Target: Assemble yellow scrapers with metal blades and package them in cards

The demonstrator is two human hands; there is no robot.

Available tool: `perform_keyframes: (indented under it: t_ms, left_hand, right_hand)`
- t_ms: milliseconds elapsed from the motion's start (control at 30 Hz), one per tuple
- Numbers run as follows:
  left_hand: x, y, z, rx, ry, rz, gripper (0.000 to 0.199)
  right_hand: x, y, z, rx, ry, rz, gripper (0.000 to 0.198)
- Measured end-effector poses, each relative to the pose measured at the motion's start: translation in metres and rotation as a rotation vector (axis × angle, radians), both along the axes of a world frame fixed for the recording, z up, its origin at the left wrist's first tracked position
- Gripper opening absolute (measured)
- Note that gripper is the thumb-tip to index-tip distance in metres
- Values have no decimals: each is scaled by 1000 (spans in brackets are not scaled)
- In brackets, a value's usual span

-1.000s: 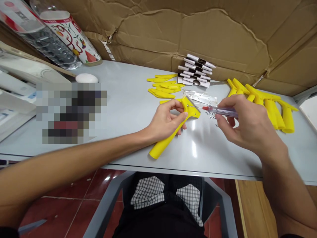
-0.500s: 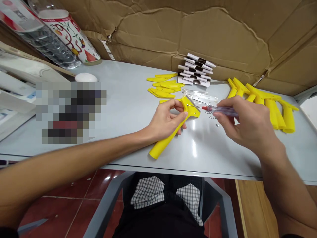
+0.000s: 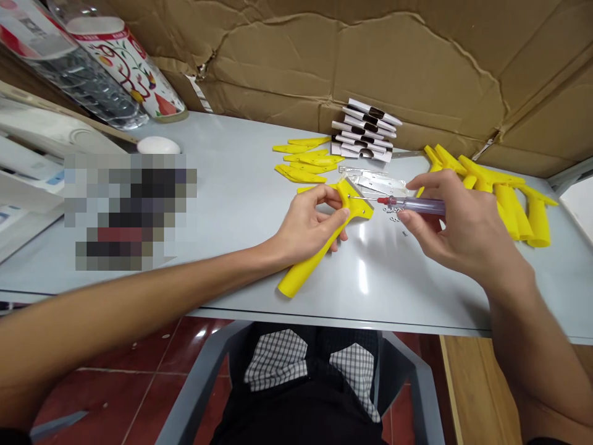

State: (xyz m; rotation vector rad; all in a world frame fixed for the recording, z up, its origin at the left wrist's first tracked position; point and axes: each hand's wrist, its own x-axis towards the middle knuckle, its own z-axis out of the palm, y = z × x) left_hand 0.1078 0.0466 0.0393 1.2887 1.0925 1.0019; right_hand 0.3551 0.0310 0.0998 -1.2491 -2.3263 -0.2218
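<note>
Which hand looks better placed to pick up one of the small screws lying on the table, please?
Probably the right hand: it holds the screwdriver right above the screws, while the left hand is gripping the yellow scraper.

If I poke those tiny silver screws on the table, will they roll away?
Probably a bit. The screws look tiny and light, lying loose on a smooth, shiny table, so a poke would likely scatter them. Short screws tend to roll in small curves, so they may not go far.

Bright, even overhead light leaves a white glare streak on the glossy grey tabletop (image 3: 361,278) and soft shadows. Edges bow with wide-angle distortion. A pixelated block (image 3: 130,210) masks the left part.
</note>
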Motion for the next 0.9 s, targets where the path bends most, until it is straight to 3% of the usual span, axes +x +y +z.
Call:
perform_keyframes:
  t_ms: [100, 267, 433, 600, 767, 900]
  left_hand:
    - [0, 0, 1, 1, 4, -1, 17]
    - [0, 0, 0, 7, 8, 5, 16]
    - [0, 0, -1, -1, 2, 4, 20]
    - [0, 1, -1, -1, 0, 4, 21]
    - [0, 1, 0, 5, -1, 6, 20]
    - [0, 0, 0, 2, 1, 5, 20]
  right_hand:
    - [0, -2, 2, -92, 14, -4, 19]
    - [-1, -2, 0, -14, -8, -25, 19]
    - [-2, -3, 1, -71, 3, -6, 18]
    - [-1, 0, -2, 42, -8, 1, 26]
    - [-1, -4, 1, -89, 19, 10, 21]
    - [-2, -4, 1, -15, -1, -18, 17]
